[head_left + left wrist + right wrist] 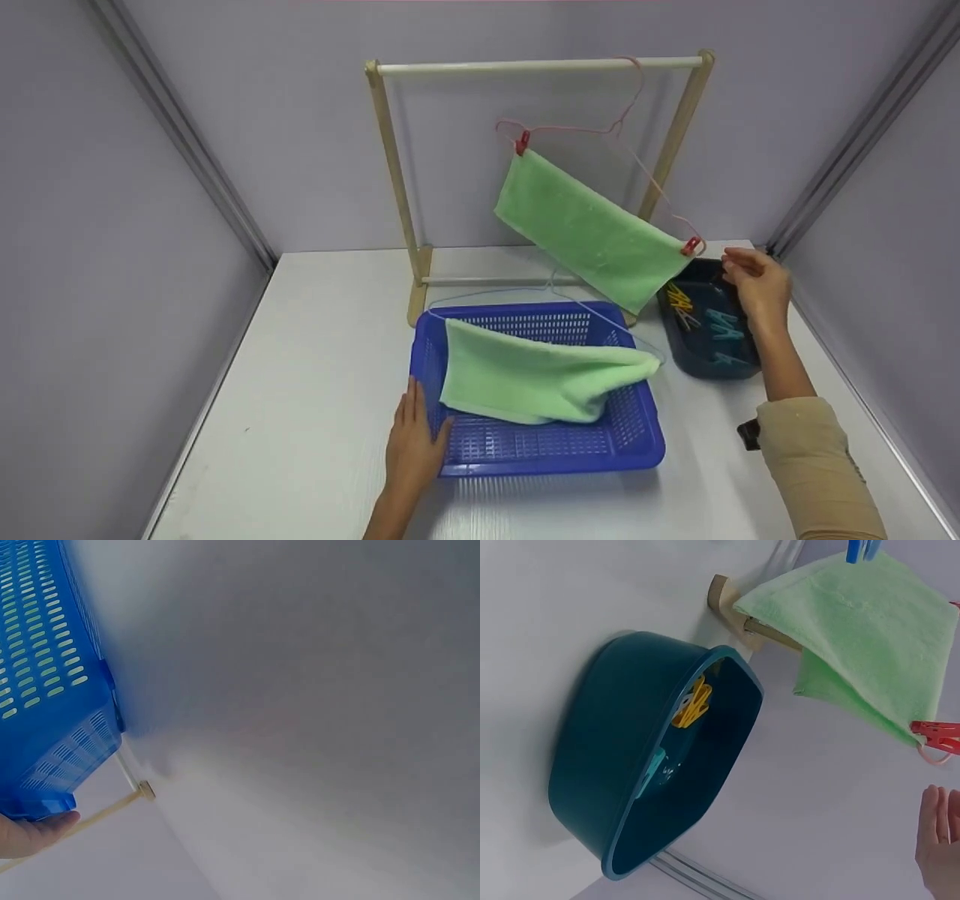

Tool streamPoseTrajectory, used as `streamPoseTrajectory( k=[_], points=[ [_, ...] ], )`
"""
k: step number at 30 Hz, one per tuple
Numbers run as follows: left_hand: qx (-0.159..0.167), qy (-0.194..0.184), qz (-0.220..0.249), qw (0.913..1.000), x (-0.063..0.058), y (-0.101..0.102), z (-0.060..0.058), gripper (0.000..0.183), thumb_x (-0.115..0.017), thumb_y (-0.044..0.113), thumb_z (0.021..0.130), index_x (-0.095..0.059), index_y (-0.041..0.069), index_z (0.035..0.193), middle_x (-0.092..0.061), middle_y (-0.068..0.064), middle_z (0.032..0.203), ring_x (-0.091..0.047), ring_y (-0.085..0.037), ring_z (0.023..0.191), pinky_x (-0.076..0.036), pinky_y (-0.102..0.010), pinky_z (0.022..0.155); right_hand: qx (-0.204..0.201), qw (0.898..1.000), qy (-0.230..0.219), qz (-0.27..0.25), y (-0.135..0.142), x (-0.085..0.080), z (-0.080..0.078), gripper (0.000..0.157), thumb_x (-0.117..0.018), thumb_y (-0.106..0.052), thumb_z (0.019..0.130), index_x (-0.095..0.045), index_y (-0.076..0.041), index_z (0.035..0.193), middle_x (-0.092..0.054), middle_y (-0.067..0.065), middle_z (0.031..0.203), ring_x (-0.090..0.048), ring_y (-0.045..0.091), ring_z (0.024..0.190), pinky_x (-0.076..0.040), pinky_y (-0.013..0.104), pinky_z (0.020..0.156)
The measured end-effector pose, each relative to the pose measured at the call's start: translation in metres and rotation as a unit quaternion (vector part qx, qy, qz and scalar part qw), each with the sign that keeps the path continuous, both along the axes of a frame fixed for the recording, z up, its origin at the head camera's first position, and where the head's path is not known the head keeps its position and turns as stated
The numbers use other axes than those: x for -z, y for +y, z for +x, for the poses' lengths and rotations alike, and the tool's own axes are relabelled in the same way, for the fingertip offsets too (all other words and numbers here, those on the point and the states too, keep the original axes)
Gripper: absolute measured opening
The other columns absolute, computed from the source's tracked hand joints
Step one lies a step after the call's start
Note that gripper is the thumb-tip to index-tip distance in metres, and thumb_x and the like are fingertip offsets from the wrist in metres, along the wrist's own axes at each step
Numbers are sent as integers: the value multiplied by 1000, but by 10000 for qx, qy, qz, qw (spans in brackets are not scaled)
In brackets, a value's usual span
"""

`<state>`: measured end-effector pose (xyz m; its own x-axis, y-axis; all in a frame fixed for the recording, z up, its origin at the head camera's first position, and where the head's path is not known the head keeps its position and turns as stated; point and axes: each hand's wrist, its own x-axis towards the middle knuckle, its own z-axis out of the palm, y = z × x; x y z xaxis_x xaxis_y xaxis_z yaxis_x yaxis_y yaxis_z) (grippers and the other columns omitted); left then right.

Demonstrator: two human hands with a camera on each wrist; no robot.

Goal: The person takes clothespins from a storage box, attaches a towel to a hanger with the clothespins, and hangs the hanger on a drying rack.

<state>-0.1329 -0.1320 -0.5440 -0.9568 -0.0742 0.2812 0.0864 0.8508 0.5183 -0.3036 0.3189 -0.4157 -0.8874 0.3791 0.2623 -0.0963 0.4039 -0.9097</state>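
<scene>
My left hand (415, 442) rests at the left rim of the blue plastic basket (555, 469), fingers straight along its side. A light green towel (517, 375) lies in the basket, with a pale blue hanger (495, 291) across it. Another green towel (592, 225) hangs tilted from a pink hanger (570, 128), held by a red clothespin (523, 142) at its upper left and another red clothespin (691, 246) at its lower right. Just right of the lower pin is my right hand (759, 289), raised over the dark teal bin (622, 742), fingers loosely bent and holding nothing.
The pink hanger hooks over the white rail (517, 67) of a wooden-legged rack. Yellow clothespins (679, 298) and teal clothespins (724, 326) lie in the bin. A blue clip (864, 549) shows at the right wrist view's top edge. Walls (97, 262) enclose the white table (315, 360).
</scene>
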Motion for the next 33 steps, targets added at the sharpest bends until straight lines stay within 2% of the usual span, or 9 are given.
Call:
streamPoseTrajectory(
  k=[7,15,17,19,21,23,27,33],
  points=[
    [-7,40,-62,10000,0,0,1,71,-60,30,88,-28,-9,138,-22,-18,146,-34,-40,123,-42,-50,86,-186,9967,-289,738,10,0,-2,25,-54,-6,92,-59,7,112,-61,4,97,-58,7,81,-46,13,70],
    [-48,-5,-52,10000,1,0,0,72,-61,29,87,-27,-8,139,-22,-18,146,-35,-38,123,-43,-48,85,-590,9826,-697,1619,31,7,-8,27,-54,-7,92,-58,7,115,-57,24,110,-52,-3,71,-42,9,61],
    [-67,-14,-34,10000,1,0,0,72,-61,29,87,-27,-8,139,-22,-18,146,-35,-38,122,-43,-48,85,-655,9780,-813,1807,37,10,-9,27,-54,-7,92,-57,8,114,-56,26,112,-53,1,74,-41,8,59],
    [-85,-45,-40,9999,2,0,0,72,-62,28,87,-27,-8,139,-22,-17,146,-36,-38,122,-43,-48,84,-706,9727,-903,2020,41,15,-11,27,-54,-6,91,-57,8,113,-56,27,112,-57,12,79,-40,9,57],
    [-97,-82,-22,9999,2,0,0,73,-62,28,87,-27,-8,139,-22,-17,147,-36,-38,122,-44,-48,84,-765,9675,-963,2209,46,19,-11,26,-54,-5,91,-57,9,112,-56,29,111,-59,27,87,-43,15,61],
    [-129,-119,1,9998,3,0,0,73,-63,28,87,-26,-8,139,-21,-16,147,-36,-38,122,-44,-48,83,-851,9628,-934,2387,48,25,-14,24,-55,-3,89,-57,10,109,-56,31,110,-56,39,94,-48,28,68],
    [-183,-111,52,9998,3,1,0,74,-64,27,86,-26,-7,140,-22,-16,147,-37,-38,121,-45,-48,81,-1069,9528,-999,2659,52,34,-19,24,-55,-2,88,-56,12,107,-55,33,107,-50,47,99,-39,54,82],
    [-225,-90,79,9997,1,1,1,75,-64,28,85,-27,-6,140,-21,-14,147,-38,-38,120,-46,-48,79,-1359,9319,-1572,2973,58,47,-25,29,-55,-7,88,-54,13,109,-53,34,107,-48,48,98,-37,57,83]
  ],
)
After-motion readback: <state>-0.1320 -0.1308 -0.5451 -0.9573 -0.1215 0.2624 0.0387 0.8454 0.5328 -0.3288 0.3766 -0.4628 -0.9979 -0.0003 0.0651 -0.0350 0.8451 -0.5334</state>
